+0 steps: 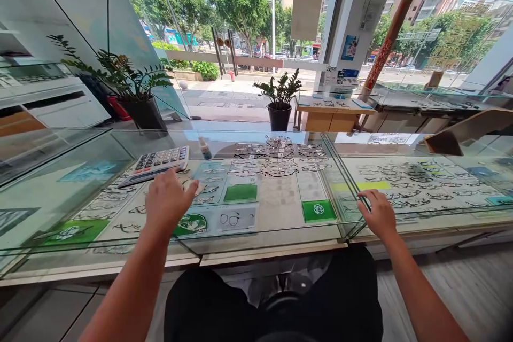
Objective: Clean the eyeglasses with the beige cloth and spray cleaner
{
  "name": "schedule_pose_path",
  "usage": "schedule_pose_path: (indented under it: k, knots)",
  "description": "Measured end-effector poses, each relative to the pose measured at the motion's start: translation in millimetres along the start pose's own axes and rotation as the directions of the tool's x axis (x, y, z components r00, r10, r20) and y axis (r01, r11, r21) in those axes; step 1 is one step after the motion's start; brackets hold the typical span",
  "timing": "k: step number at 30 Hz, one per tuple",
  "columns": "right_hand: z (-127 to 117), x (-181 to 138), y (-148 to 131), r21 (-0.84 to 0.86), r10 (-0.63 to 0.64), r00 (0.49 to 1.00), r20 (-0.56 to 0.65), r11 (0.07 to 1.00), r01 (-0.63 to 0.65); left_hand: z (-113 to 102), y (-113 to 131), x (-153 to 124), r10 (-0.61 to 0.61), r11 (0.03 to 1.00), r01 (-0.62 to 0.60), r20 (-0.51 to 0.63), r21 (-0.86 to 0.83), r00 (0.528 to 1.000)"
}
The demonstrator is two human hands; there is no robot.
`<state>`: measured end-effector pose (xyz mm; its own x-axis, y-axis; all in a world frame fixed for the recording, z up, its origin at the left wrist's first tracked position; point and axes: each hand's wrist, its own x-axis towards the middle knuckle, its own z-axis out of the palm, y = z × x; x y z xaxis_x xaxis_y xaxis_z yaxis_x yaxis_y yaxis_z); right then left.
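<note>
My left hand (167,199) rests palm down over the glass counter top (280,224), its thumb spread to the right. Just beyond its fingers lies a calculator (162,160), set at an angle. Its fingertips are partly hidden behind the back of the hand, and I see nothing held in it. To the right, my right hand (379,215) lies near the joint between two glass cases, fingers apart and touching the glass edge. Nothing shows in its grasp. Under the glass between my hands are rows of eyeglasses (280,163) and a green card (318,210).
A small bottle (204,148) stands on the counter beyond the calculator. Potted plants (279,107) are behind the counter, before a large window. At the far right leans a brown board (468,131). My black-trousered legs (208,304) are below the counter's front edge.
</note>
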<state>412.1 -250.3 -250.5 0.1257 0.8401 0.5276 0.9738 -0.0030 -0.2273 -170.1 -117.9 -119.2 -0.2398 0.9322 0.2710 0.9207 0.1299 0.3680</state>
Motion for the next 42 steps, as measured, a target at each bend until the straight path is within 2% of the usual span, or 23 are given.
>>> schedule_pose_path:
  k: [1, 3, 4, 5, 6, 7, 10, 11, 13, 14, 15, 17, 19, 25, 30, 34, 35, 36, 37, 38, 40, 41, 42]
  knots:
    - [0.6, -0.1, -0.8, -0.009, -0.002, 1.000, -0.005, 1.000, 0.002, -5.5, 9.2, -24.6, 0.022, 0.999, -0.023, -0.030, -0.023, 0.999]
    - [1.3, -0.6, -1.5, -0.022, 0.001, 1.000, -0.013, 1.000, -0.001, -10.3, 27.1, -80.3, 0.082, 0.983, -0.060, 0.124, -0.172, 0.989]
    - [1.4, -0.8, -1.6, -0.027, 0.005, 1.000, -0.014, 1.000, -0.006, -7.1, 35.0, -109.0, 0.171, 0.952, -0.098, 0.240, -0.290, 0.956]
    - [1.5, -0.8, -1.8, -0.031, 0.011, 1.000, -0.013, 0.999, -0.011, 1.4, 41.8, -136.7, 0.297, 0.898, -0.128, 0.366, -0.421, 0.882]
    - [1.4, -0.8, -2.0, -0.033, 0.015, 1.000, -0.010, 0.999, -0.015, 15.6, 47.5, -162.7, 0.400, 0.840, -0.106, 0.476, -0.533, 0.783]
    - [1.1, -0.5, -2.5, -0.035, 0.018, 1.000, -0.007, 0.999, -0.018, 35.8, 51.9, -186.1, 0.487, 0.789, -0.037, 0.587, -0.614, 0.647]
    - [-0.8, 0.7, -4.2, -0.040, 0.028, 1.000, -0.001, 0.999, -0.028, 121.1, 55.3, -239.2, 0.557, 0.726, 0.402, 0.819, -0.559, 0.133]
    - [-1.7, 1.0, -4.8, -0.041, 0.032, 0.999, 0.003, 0.999, -0.032, 152.0, 53.0, -250.8, 0.497, 0.704, 0.554, 0.866, -0.444, 0.062]
    - [-3.3, 1.4, -5.8, -0.043, 0.041, 0.999, 0.014, 0.998, -0.041, 206.5, 44.1, -264.1, 0.330, 0.604, 0.750, 0.941, -0.269, 0.072]
    - [-4.0, 1.5, -6.1, -0.042, 0.046, 0.999, 0.020, 0.998, -0.045, 227.7, 38.4, -266.1, 0.261, 0.516, 0.823, 0.958, -0.240, 0.116]
    - [-4.5, 1.4, -6.3, -0.041, 0.049, 0.999, 0.024, 0.998, -0.048, 244.4, 32.7, -265.3, 0.159, 0.316, 0.926, 0.974, -0.206, 0.162]
    - [-4.9, 1.0, -6.0, -0.038, 0.049, 0.998, 0.024, 0.998, -0.048, 266.2, 22.9, -257.9, -0.008, -0.028, 0.975, 0.975, -0.221, 0.221]
    - [-4.8, 0.6, -5.2, -0.038, 0.046, 0.999, 0.017, 0.998, -0.046, 277.6, 17.1, -248.2, -0.087, -0.179, 0.949, 0.965, -0.259, 0.247]
    - [-4.5, 1.3, -4.0, -0.038, 0.038, 0.999, -0.016, 0.999, -0.039, 290.8, 15.1, -242.1, -0.165, -0.195, 0.943, 0.957, -0.270, 0.240]
    - [-6.8, 5.1, -4.4, -0.027, 0.051, 0.999, 0.003, 0.998, -0.051, 282.1, 9.8, -256.6, -0.169, -0.134, 0.964, 0.964, -0.228, 0.205]
    - [-8.6, 6.2, -3.2, -0.015, 0.059, 0.998, 0.035, 0.998, -0.058, 250.9, 4.1, -277.2, -0.121, -0.054, 0.983, 0.978, -0.175, 0.168]
    - [-8.6, 6.3, -2.4, -0.014, 0.061, 0.997, 0.041, 0.998, -0.061, 235.0, 5.3, -281.5, -0.079, 0.028, 0.987, 0.984, -0.157, 0.159]
    - [-8.1, 6.8, -1.2, -0.014, 0.062, 0.997, 0.048, 0.998, -0.061, 214.2, 8.8, -284.2, -0.004, 0.204, 0.969, 0.990, -0.136, 0.140]
    - [-7.3, 8.0, 0.5, -0.010, 0.057, 0.997, 0.059, 0.998, -0.056, 188.5, 15.2, -284.6, 0.108, 0.434, 0.888, 0.987, -0.153, 0.118]
    - [-5.9, 10.2, 3.1, -0.002, 0.048, 0.996, 0.073, 0.999, -0.048, 158.3, 24.9, -282.2, 0.325, 0.608, 0.737, 0.940, -0.294, 0.107]
    - [-2.0, 19.2, 11.2, 0.037, 0.017, 0.994, 0.107, 0.999, -0.021, 89.5, 55.6, -267.9, 0.642, 0.696, 0.408, 0.767, -0.591, 0.015]
    - [0.5, 26.2, 16.9, 0.062, -0.003, 0.992, 0.125, 0.998, -0.005, 55.0, 76.2, -255.9, 0.695, 0.688, 0.274, 0.718, -0.672, 0.018]
    - [3.0, 34.7, 23.8, 0.074, -0.017, 0.990, 0.142, 0.997, 0.007, 23.9, 99.8, -240.9, 0.719, 0.675, 0.153, 0.690, -0.722, 0.082]
